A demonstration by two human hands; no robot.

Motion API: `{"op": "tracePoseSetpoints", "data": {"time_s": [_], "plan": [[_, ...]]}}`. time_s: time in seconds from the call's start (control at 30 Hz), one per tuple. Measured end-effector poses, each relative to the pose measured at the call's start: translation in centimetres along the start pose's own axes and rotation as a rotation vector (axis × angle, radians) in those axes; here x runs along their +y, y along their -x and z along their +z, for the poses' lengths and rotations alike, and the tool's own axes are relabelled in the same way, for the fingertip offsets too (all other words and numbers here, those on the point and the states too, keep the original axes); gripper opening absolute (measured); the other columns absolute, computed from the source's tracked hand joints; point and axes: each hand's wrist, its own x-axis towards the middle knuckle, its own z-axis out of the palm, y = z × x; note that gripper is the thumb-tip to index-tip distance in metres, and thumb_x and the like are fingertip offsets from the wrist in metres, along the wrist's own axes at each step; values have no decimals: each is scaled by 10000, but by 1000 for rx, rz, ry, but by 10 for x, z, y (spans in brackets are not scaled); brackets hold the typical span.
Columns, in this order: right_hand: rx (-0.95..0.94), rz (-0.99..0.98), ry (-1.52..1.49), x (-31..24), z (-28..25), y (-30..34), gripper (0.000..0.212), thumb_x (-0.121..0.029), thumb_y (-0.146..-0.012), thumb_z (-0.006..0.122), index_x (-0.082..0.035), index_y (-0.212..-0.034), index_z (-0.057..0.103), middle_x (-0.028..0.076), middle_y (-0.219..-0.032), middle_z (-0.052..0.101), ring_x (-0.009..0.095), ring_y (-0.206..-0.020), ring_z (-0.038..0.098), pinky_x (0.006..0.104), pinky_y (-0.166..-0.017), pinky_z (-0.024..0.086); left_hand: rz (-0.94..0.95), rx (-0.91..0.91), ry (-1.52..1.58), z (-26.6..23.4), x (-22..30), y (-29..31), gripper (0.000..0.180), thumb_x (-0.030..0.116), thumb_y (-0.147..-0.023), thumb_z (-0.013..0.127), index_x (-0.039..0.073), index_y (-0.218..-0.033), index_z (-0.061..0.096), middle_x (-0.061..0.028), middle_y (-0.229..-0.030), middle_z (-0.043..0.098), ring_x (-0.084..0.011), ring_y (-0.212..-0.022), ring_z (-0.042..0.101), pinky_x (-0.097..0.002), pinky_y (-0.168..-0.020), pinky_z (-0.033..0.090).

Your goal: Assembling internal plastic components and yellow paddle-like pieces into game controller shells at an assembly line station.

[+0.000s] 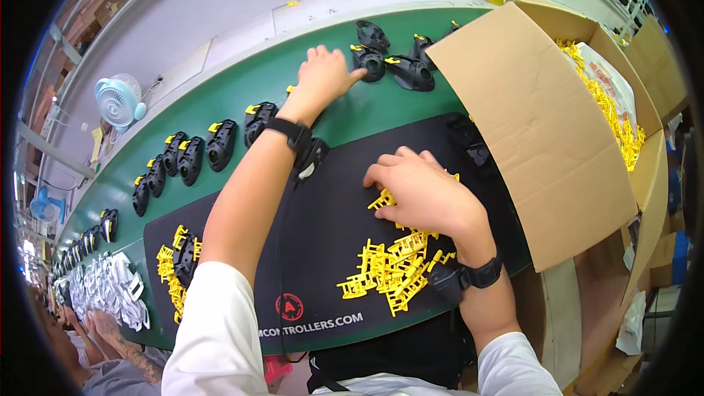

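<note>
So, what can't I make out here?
- Head view: whether the right hand grips yellow clips; its curled fingers hide this.
- Head view: the depths of the cardboard box, behind its flap.
- Head view: a yellow-tipped black part, mostly behind the left hand and wrist.
- Head view: far-left black parts, too small for detail.

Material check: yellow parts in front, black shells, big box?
Yellow parts: likely moulded plastic, slight gloss; uniform colour, repeated thin ladder-like shapes.
Black shells: probably rigid moulded plastic, satin; soft highlights on curved sides, though coated metal can't be excluded by look.
Box: almost certainly cardboard, matte; plain brown, folded flaps.
</note>
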Motion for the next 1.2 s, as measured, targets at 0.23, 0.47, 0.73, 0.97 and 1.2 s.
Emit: {"op": "tracePoseSetpoints", "data": {"time_s": [0.23,0.47,0.73,0.97,1.2], "plan": [[161,-137,28,4,10,-16,63,-92,-896,681,-67,-947,708,94,-971,671,307,-1019,623,417,-873,495,-69,36,277,38,17,-56,1028,582,-831,751,-148,-1443,365,-370,-1310,566,-500,-1232,565,-537,-1055,472],[471,-196,-312,16,10,-28,189,-54,-1018,537,-17,-1128,687,132,-962,650,310,-876,673,360,-800,547,-305,-309,707,-37,4,7,1006,502,-831,686,-163,-1471,286,-297,-1122,666,-348,-983,720,-413,-753,598],[284,-36,-1218,26,9,-33,298,-26,-1054,421,-22,-1239,655,94,-1034,644,132,-842,668,263,-775,539,-164,-152,2049,-49,4,185,476,285,-994,461,55,-1410,432,-146,-1072,635,-300,-919,666,-430,-762,548],[304,-106,-1449,2,0,-36,278,23,-978,545,17,-1249,609,111,-1157,633,220,-1054,701,324,-945,578,-180,-109,2379,-29,16,238,490,346,-1029,463,103,-1448,396,-167,-1233,627,-346,-1023,690,-469,-861,547],[265,-26,-1157,-1,8,-33,294,25,-878,670,-17,-1165,625,45,-1033,648,72,-823,587,224,-704,460,-177,98,2330,-28,26,243,687,184,-934,545,144,-1569,284,-144,-1436,525,-308,-1296,568,-486,-1048,499]]}}
